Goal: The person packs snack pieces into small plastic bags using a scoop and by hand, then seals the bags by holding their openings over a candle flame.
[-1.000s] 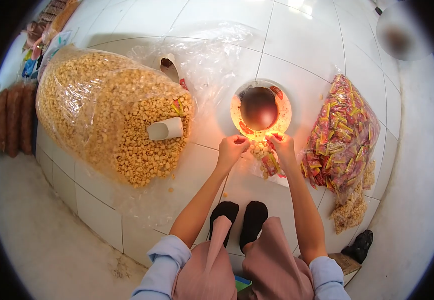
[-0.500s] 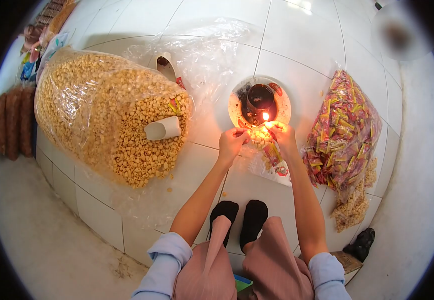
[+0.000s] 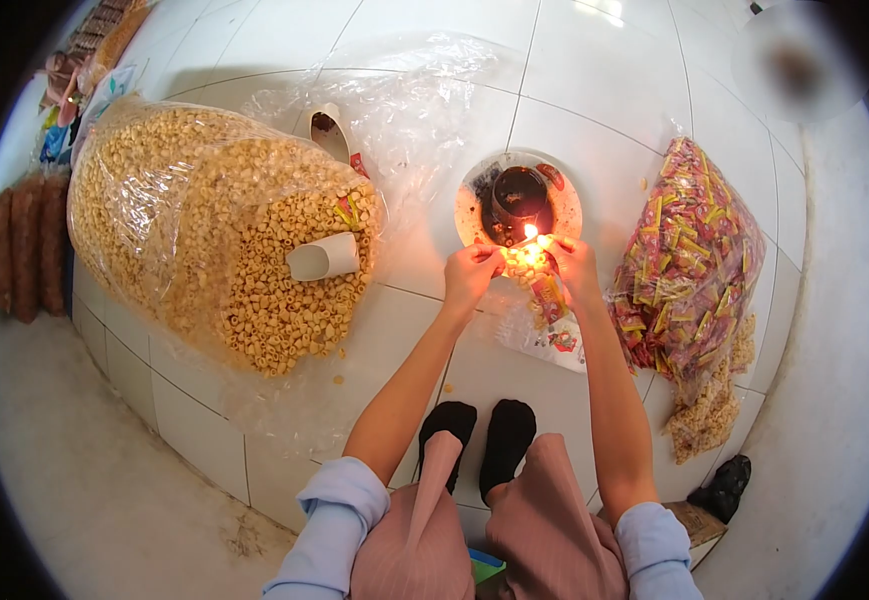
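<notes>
glare from the small flame [image 3: 531, 231] washes out the upper edge of the small clear bag [image 3: 536, 279], so the exact line where plastic and fire meet is hard to make out. the left hand [image 3: 473, 276] has its thumb and fingers pinched together on one upper corner of the bag; the right hand [image 3: 575, 271] pinches the other corner, its curled fingers partly hiding that side. how much plastic lies inside either pinch cannot be told. whether the bag's lower end touches the white printed sheet [image 3: 558, 350] under it is also unclear.

the bag is between the two hands, at the near rim of the stained plate [image 3: 469, 222], just beside the flame. it is see-through and crinkled, with pale yellow snack pieces glowing orange in the firelight near the top and a red and yellow sachet [image 3: 549, 299] lower down.

the dark cup [image 3: 521, 193] on the plate is too black inside to read. a round pale object [image 3: 800, 62] at the upper right is blurred, and the sausage-shaped brown packs [image 3: 26, 245] at the far left fade into the dark edge of the view.
</notes>
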